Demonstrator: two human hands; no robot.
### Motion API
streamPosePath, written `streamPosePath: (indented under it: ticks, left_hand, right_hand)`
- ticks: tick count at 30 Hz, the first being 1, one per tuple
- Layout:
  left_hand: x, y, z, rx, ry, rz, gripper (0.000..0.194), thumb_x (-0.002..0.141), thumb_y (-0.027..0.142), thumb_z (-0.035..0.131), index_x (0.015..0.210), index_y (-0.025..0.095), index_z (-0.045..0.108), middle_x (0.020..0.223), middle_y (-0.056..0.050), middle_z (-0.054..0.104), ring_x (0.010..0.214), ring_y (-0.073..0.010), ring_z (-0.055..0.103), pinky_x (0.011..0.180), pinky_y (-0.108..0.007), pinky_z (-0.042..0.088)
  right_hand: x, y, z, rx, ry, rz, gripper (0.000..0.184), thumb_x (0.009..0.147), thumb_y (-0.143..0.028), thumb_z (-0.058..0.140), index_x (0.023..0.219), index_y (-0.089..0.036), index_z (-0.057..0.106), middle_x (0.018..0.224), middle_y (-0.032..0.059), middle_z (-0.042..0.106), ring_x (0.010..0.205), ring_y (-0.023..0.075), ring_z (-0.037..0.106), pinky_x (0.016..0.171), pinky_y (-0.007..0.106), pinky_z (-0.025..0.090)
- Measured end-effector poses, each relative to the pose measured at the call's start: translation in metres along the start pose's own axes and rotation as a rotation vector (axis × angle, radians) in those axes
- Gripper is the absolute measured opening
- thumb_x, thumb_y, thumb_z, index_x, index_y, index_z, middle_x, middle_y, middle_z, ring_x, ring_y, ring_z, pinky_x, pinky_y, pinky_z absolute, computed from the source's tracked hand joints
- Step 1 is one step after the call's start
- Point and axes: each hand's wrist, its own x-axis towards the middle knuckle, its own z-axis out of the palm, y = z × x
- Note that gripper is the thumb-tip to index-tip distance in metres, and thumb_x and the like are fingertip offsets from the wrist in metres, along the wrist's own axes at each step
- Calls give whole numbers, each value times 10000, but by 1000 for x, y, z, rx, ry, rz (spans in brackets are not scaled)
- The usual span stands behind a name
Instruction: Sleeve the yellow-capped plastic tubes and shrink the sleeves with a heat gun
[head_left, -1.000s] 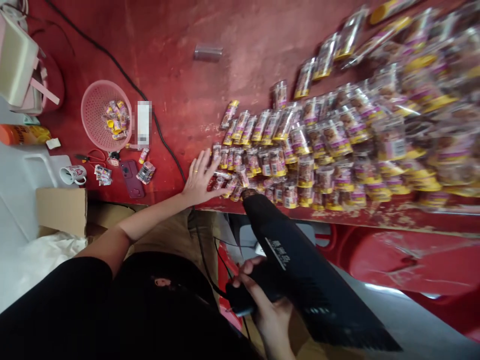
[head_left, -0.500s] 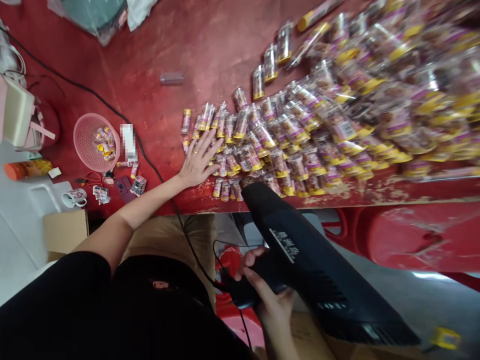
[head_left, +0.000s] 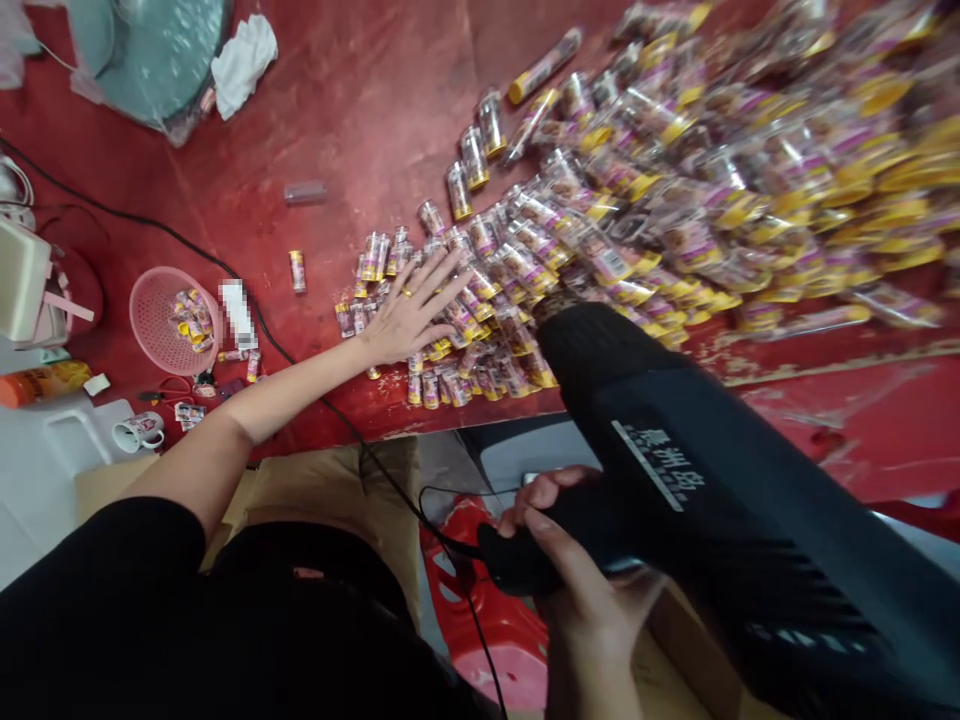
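Note:
My left hand (head_left: 415,312) lies spread, palm down, on the near left end of a pile of small clear tubes (head_left: 517,260) with yellow ends and purple labels. Its fingers point away to the right and touch several of them. In my right hand (head_left: 577,560) is the handle of a large black hair dryer (head_left: 660,440), fingers wrapped round it. The dryer's dark nozzle (head_left: 574,335) reaches over the near edge of the pile, close to the tubes. One tube (head_left: 298,271) stands apart to the left of the pile.
The pile spreads over the right of the red table (head_left: 360,90). At left are a pink basket (head_left: 139,318) holding small pieces, a mug (head_left: 137,432) and an orange bottle (head_left: 45,383). A black cord (head_left: 172,235) crosses the table. Below stands a red stool (head_left: 450,590).
The dryer has moved right and now looks larger, its nozzle farther right along the pile. My left hand has slid slightly right across the tubes. One tube now lies apart at left.

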Motion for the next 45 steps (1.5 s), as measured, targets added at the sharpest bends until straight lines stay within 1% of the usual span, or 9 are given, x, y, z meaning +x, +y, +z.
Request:
streamPosePath:
  ticks: [6,13,19,25,29,32,34,37,45]
  left_hand:
    - [-1,4,-3,-33,33,-20,923,972,798,206,1708,308,-57,1799,-90,111,1667,-278,74,1344,-529,7]
    - [-19,-7,-8,-61,84,-87,998,960,817,257,1687,280,-166,1799,-118,-18,1668,-292,19,1345,-528,5]
    - [-21,-4,-12,-58,124,-77,985,973,798,264,1676,288,-202,1797,-122,-42,1666,-304,17,1345,-549,9]
    - [14,28,-13,-64,109,-31,929,1001,754,247,1678,288,-186,1803,-88,0,1662,-293,30,1344,-565,66]
    - [61,56,-16,74,-62,163,698,1082,588,239,1708,348,45,1804,11,109,1657,-286,91,1335,-581,142]
    - [93,62,-20,193,-194,294,632,1108,521,193,1703,326,107,1806,23,84,1653,-300,98,1292,-648,194]
    - [107,54,-19,220,-208,305,630,1111,514,135,1701,294,117,1806,0,75,1650,-315,85,1260,-690,193]
    - [116,28,-11,183,-127,245,659,1096,578,136,1689,299,201,1801,6,117,1650,-330,53,1262,-689,152]
    - [113,-45,-3,71,-32,100,754,1038,725,119,1644,343,353,1781,41,190,1656,-327,18,1295,-614,117]
  right_hand:
    - [18,-20,12,0,62,-191,350,690,-132,851,957,-210,640,824,-40,621,596,99,608,554,255,546]
    - [5,-23,16,-91,-19,-34,340,715,-195,863,973,-210,644,825,-26,625,598,108,623,531,246,541]
    - [22,-33,25,-35,89,-159,351,653,-188,863,920,-189,637,793,-30,601,579,104,587,518,249,525]
    - [-1,-33,4,-132,44,-25,342,702,-223,865,966,-192,649,820,-10,610,574,110,599,523,258,525]
    - [-4,-35,-8,-55,169,-93,361,661,-183,859,952,-190,646,806,-14,583,623,120,589,517,257,528]
    - [5,-37,-9,5,214,-154,370,637,-165,842,949,-187,644,794,-22,570,629,113,576,517,248,533]
    - [12,-37,-8,22,200,-162,366,632,-166,840,942,-185,647,776,-23,576,615,112,573,508,244,523]
    - [19,-35,-8,31,164,-147,358,629,-150,837,933,-182,650,768,-20,590,601,113,575,506,244,508]
    - [34,-34,0,1,51,-123,326,659,-172,848,917,-185,649,771,-23,614,562,107,591,502,248,522]
